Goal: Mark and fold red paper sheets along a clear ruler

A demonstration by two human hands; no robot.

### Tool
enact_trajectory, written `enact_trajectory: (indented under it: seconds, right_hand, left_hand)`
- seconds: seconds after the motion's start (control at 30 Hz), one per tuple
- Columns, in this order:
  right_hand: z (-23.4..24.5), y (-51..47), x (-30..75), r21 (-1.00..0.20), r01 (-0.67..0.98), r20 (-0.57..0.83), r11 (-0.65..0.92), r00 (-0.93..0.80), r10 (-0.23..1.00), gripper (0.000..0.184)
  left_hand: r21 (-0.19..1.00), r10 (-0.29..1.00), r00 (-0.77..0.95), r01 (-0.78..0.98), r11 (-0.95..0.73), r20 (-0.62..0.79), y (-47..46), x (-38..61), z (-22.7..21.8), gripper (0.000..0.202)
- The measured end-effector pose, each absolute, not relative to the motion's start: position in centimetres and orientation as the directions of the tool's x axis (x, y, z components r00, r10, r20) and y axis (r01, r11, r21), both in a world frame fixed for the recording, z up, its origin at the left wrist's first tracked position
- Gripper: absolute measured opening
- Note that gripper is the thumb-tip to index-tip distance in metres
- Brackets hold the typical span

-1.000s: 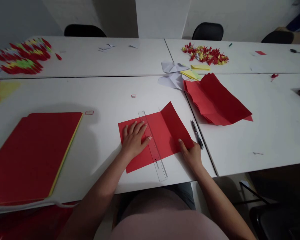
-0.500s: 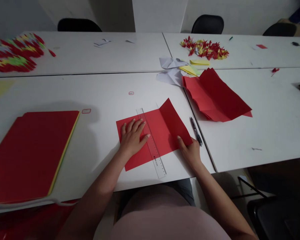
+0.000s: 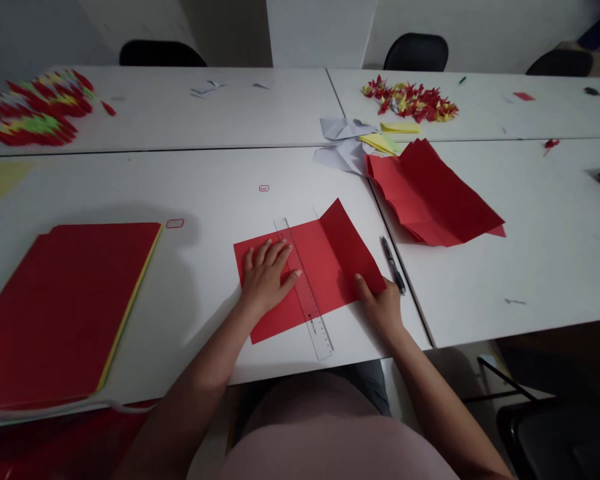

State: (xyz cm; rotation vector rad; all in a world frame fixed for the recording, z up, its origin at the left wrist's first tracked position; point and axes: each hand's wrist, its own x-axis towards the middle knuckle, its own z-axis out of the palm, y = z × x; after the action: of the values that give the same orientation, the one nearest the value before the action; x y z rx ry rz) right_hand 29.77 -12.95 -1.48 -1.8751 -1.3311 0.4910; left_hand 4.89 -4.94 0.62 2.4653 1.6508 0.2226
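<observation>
A sheet of red paper (image 3: pixel 325 267) lies before me on the white table, its right part creased and raised. Across it runs a clear plastic ruler (image 3: pixel 307 297), whose near end sticks out past the paper's lower edge. My left hand (image 3: pixel 267 277) rests flat with fingers spread, pressing on the paper and the ruler's left edge. My right hand (image 3: pixel 383 303) pinches the lifted right edge of the sheet, thumb on top and the other fingers hidden underneath. A black pen (image 3: pixel 393 265) lies just beyond that hand.
Folded red sheets (image 3: pixel 435 200) lie at the right, near white and yellow paper pieces (image 3: pixel 350 150). A stack of red paper (image 3: pixel 75 307) with a yellow edge lies left. Colourful folded-paper heaps (image 3: pixel 413 100) sit on the far tables. A black chair (image 3: pixel 555 433) stands at lower right.
The view has shifted very slightly. Both hands, the paper and the ruler keep the same arrangement.
</observation>
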Motion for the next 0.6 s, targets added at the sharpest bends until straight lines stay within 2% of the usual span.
enact_trajectory:
  seconds: [0.6]
  right_hand:
    - [-2.04, -13.23, 29.77, -0.79, 0.584, 0.073, -0.185, 0.389, 0.918, 0.049]
  left_hand:
    - [0.209, 0.924, 0.38, 0.9, -0.382, 0.049, -5.24, 4.55, 0.25, 0.058]
